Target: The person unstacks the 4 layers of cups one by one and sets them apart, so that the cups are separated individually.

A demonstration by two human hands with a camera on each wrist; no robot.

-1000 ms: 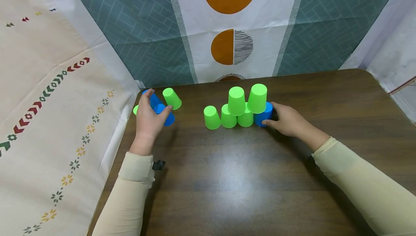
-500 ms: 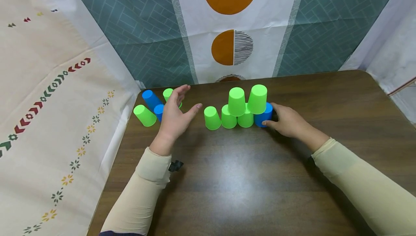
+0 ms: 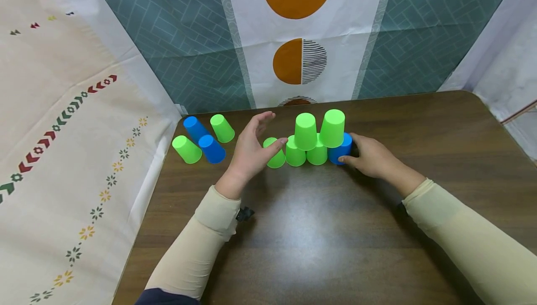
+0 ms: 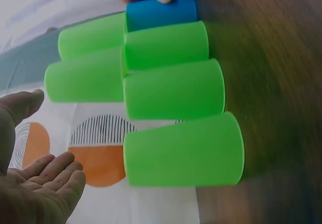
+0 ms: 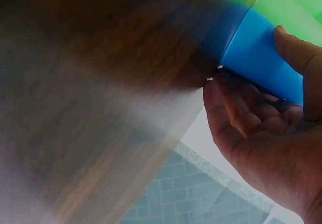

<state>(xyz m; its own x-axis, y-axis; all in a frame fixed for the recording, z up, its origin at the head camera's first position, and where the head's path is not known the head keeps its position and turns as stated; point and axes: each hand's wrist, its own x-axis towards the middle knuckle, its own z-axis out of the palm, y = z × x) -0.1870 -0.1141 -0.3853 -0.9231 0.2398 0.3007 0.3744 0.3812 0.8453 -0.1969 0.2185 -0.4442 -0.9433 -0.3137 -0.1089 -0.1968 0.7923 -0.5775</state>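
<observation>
My right hand (image 3: 371, 155) holds a blue cup (image 3: 339, 153) at the right end of a row of upside-down cups. Its thumb and fingers lie round opposite sides of that cup in the right wrist view. Two green cups, one left (image 3: 305, 130) and one right (image 3: 333, 128), form an upper level on the row. At the row's left end stands another green cup (image 4: 183, 153), partly behind the thumb of my left hand (image 3: 251, 153) in the head view. That hand is spread, with nothing gripped; the left wrist view shows its fingers apart from the cups.
Two blue cups, rear (image 3: 196, 128) and front (image 3: 212, 150), stand at the table's back left. Beside them are two green cups, one left (image 3: 187, 150) and one behind (image 3: 222, 128). Patterned cloth (image 3: 197, 39) hangs behind the brown table (image 3: 335, 249).
My left hand has moved rightward from the back-left cups to the left end of the row, carrying nothing. My right hand stays on the blue cup, and the cups have not shifted.
</observation>
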